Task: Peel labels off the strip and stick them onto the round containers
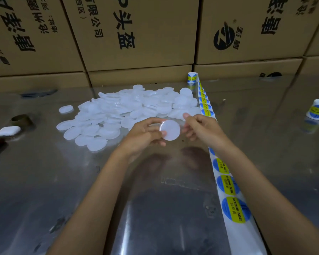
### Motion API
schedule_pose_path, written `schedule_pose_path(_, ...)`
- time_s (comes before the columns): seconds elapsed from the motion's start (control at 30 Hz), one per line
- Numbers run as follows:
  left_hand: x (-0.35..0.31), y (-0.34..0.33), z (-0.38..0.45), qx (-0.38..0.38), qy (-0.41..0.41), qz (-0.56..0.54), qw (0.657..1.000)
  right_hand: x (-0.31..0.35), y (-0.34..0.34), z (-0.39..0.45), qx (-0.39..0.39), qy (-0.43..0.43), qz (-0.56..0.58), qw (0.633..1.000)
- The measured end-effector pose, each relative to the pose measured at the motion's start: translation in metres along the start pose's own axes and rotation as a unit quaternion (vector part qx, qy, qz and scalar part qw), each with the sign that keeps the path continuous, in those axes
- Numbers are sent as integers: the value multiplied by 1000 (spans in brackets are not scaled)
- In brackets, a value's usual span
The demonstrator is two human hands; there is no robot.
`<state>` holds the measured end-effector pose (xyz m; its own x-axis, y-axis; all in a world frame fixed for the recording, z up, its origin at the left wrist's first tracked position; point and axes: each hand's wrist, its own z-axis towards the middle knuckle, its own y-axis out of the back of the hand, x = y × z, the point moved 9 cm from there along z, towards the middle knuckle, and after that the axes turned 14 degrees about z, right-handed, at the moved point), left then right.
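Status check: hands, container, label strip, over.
Left hand holds unlabelled round white plastic container. Right hand open beside it, no label. Blue-and-yellow label strip under right forearm. Nothing blocking.

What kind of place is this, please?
Probably a warehouse or packing room: stacked cardboard boxes behind a shiny metal table, a heap of white round containers, and a long label strip.
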<state>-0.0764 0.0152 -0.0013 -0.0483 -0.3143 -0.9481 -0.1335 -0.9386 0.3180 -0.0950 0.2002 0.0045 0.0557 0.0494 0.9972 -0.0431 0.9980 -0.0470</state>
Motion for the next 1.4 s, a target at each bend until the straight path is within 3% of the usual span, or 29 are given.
schedule_pose_path(0.07,3,3,1,-4,2,-52,999,15,14,-4,9,27,-54,998)
schedule_pose_path(0.17,7,-1,3,-4,9,-124,992,23,33,-23,86,37,-178,980)
schedule_pose_path(0.3,12,-13,6,1,25,-164,986,-5,49,-63,207,-46,-307,928)
schedule_pose_path(0.37,11,-21,5,9,31,-173,984,-15,48,-71,231,-43,-341,910)
schedule_pose_path(0.63,6,-54,-4,45,34,-196,979,-15,19,-50,197,39,-307,930)
schedule_pose_path(0.87,-1,-94,-15,140,43,-167,975,-28,22,-65,305,-32,-269,913)
schedule_pose_path(0.97,-6,-109,-20,165,18,-94,982,-29,25,-61,286,-18,-229,930)
schedule_pose_path(1.07,-12,-101,-15,127,-22,-24,991,-23,30,-51,212,38,-226,950)
schedule_pose_path(1.2,-9,-88,-7,82,-26,-24,996,-8,36,-48,108,141,-288,941)
schedule_pose_path(1.4,0,-78,1,45,-15,-55,997,-2,26,-65,121,172,-337,918)
